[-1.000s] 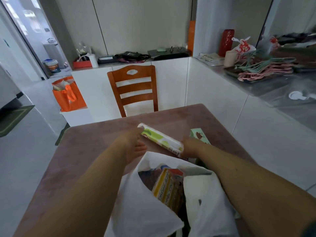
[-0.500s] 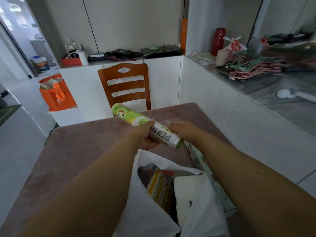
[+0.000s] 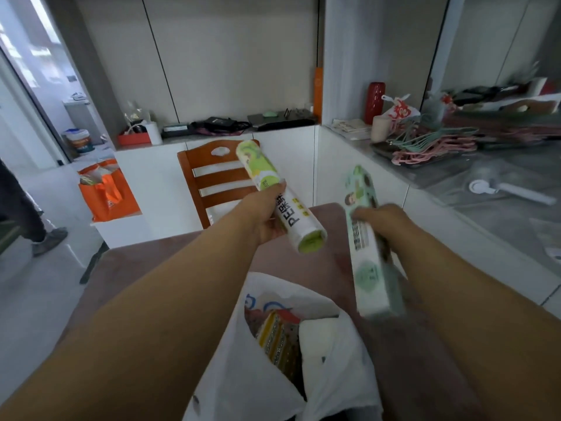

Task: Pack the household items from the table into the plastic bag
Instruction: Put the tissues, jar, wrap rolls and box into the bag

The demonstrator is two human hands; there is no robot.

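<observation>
My left hand (image 3: pixel 267 215) grips a green-and-white roll of PE wrap (image 3: pixel 280 199) around its middle and holds it tilted in the air above the table. My right hand (image 3: pixel 384 221) holds a long pale-green box (image 3: pixel 368 262), blurred, raised over the right side of the bag. Below both hands a white plastic bag (image 3: pixel 273 375) lies open on the brown table (image 3: pixel 145 268). Inside it I see a yellow packet (image 3: pixel 277 338) and a white item (image 3: pixel 321 335).
A wooden chair (image 3: pixel 212 180) stands at the table's far side. White cabinets run behind it and along the right, their counter crowded with hangers (image 3: pixel 431 144), a red vase (image 3: pixel 375 101) and a cup. An orange bag (image 3: pixel 106 189) sits on a low shelf at left; a person's leg (image 3: pixel 27 214) is at the far left.
Both hands rose from the table. The left lifted the roll and tilted it upward; the right picked up the long green box, which lay on the table before, and swung it over the bag.
</observation>
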